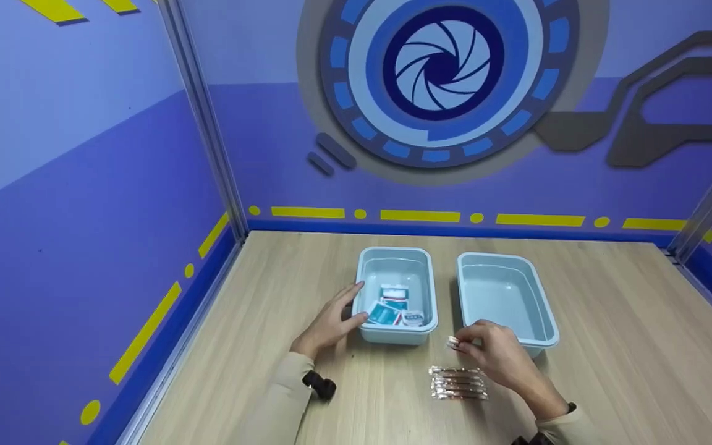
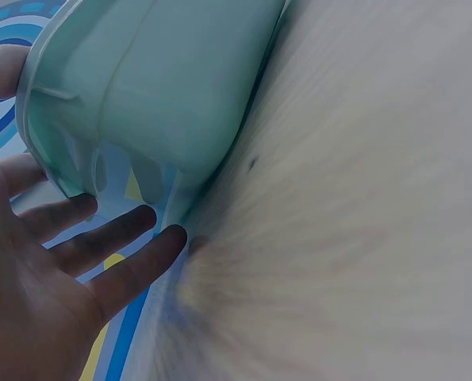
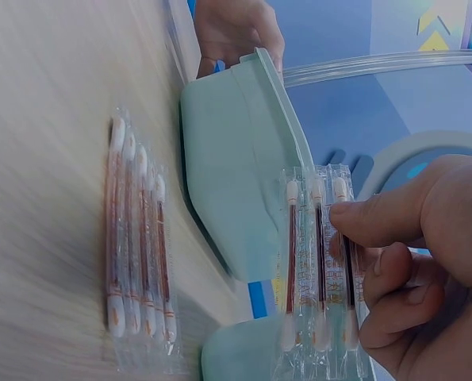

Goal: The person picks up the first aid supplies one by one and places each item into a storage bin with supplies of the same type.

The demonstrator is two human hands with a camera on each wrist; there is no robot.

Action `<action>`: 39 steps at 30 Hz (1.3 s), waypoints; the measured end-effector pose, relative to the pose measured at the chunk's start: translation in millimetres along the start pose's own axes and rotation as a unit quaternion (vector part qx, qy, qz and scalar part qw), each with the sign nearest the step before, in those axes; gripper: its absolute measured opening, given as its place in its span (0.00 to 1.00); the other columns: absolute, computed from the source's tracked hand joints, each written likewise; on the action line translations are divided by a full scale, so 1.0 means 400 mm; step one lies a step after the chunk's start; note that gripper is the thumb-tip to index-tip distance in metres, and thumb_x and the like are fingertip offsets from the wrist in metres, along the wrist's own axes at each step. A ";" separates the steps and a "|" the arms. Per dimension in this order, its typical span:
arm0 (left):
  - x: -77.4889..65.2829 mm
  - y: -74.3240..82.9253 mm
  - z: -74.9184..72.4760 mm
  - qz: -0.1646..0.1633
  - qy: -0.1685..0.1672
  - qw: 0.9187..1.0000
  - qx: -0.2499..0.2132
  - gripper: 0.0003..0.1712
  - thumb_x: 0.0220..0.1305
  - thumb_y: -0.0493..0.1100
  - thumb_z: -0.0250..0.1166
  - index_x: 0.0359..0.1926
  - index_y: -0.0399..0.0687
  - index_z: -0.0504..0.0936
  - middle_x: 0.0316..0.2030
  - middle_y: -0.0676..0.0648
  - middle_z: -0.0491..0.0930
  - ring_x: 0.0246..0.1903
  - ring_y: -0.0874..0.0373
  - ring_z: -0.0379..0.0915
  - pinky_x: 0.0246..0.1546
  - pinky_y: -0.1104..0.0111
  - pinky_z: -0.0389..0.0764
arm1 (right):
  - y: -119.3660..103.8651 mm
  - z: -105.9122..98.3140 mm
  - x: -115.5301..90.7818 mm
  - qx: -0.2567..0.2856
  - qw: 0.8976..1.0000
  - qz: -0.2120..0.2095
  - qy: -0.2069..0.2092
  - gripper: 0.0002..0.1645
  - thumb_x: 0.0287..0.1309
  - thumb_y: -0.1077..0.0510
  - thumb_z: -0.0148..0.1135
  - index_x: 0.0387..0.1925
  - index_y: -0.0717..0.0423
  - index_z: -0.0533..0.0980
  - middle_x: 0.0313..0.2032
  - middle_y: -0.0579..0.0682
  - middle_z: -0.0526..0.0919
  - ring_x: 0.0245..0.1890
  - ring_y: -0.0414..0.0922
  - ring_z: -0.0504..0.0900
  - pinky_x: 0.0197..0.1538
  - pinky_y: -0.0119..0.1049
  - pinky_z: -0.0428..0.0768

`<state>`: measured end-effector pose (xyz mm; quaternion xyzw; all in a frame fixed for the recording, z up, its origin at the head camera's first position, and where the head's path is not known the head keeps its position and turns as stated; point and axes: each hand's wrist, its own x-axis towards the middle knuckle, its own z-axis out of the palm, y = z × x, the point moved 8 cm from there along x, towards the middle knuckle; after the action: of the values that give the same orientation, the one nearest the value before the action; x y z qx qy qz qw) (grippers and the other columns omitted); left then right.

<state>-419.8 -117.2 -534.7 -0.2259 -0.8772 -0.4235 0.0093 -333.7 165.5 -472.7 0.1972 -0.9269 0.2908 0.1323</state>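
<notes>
My right hand (image 1: 497, 353) pinches a clear-wrapped strip of iodine cotton swabs (image 3: 291, 266) between thumb and fingers, near the front of the right bin (image 1: 546, 342). Three swabs with dark red-brown stems show in the strip. Below that hand, more wrapped swabs (image 1: 457, 384) lie side by side on the table. My left hand (image 1: 330, 319) touches the left side of the other pale blue bin (image 1: 396, 337), its fingers stretched out along the wall and its thumb near the front corner. Inside that bin lie teal-and-white packets (image 1: 385, 313) and a whitish packet (image 1: 413, 318).
Both bins stand side by side on the wood-grain table (image 1: 238, 371), with a narrow gap between them. A blue wall (image 1: 257, 148) with painted shapes closes off the back, and another wall (image 1: 72, 247) runs along the left.
</notes>
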 end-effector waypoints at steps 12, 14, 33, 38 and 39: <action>-0.004 0.010 -0.003 0.017 0.005 1.000 0.000 0.40 0.68 0.54 0.59 0.76 0.55 0.55 0.75 0.45 0.54 0.75 0.46 0.47 0.71 0.45 0.54 | -0.011 -0.024 0.003 -0.003 0.999 -0.024 0.021 0.09 0.46 0.66 0.74 0.28 0.48 0.85 0.28 0.38 0.82 0.29 0.36 0.80 0.33 0.31 0.80; -0.003 0.012 -0.004 0.015 0.004 1.000 0.001 0.40 0.68 0.55 0.59 0.76 0.56 0.54 0.75 0.45 0.53 0.75 0.46 0.47 0.71 0.45 0.54 | -0.011 -0.025 0.005 -0.008 1.000 -0.023 0.020 0.09 0.46 0.65 0.74 0.28 0.47 0.85 0.28 0.38 0.82 0.29 0.36 0.81 0.34 0.32 0.81; -0.001 0.010 -0.001 0.014 0.005 1.000 0.003 0.40 0.68 0.54 0.59 0.76 0.54 0.55 0.75 0.44 0.54 0.74 0.45 0.49 0.71 0.45 0.54 | -0.004 -0.045 0.017 -0.011 0.999 -0.020 0.024 0.09 0.46 0.64 0.74 0.28 0.47 0.85 0.28 0.39 0.82 0.26 0.34 0.76 0.28 0.29 0.76; -0.001 0.009 0.000 0.014 0.002 1.000 -0.003 0.41 0.68 0.54 0.59 0.76 0.53 0.54 0.75 0.43 0.54 0.74 0.45 0.48 0.71 0.45 0.54 | -0.002 -0.058 0.023 -0.012 0.999 -0.013 0.031 0.07 0.47 0.63 0.75 0.28 0.47 0.85 0.28 0.39 0.82 0.26 0.33 0.74 0.27 0.28 0.74; -0.001 0.009 0.000 0.013 0.002 1.000 -0.004 0.41 0.68 0.54 0.60 0.76 0.53 0.54 0.75 0.43 0.54 0.74 0.45 0.48 0.71 0.45 0.54 | -0.002 -0.061 0.025 -0.012 0.999 -0.012 0.033 0.07 0.47 0.63 0.75 0.28 0.47 0.85 0.28 0.39 0.82 0.26 0.33 0.74 0.27 0.28 0.74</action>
<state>-418.1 -115.5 -532.2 -0.2368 -0.8724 -0.4273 0.0158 -338.9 176.7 -449.3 0.1974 -0.9228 0.2846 0.1687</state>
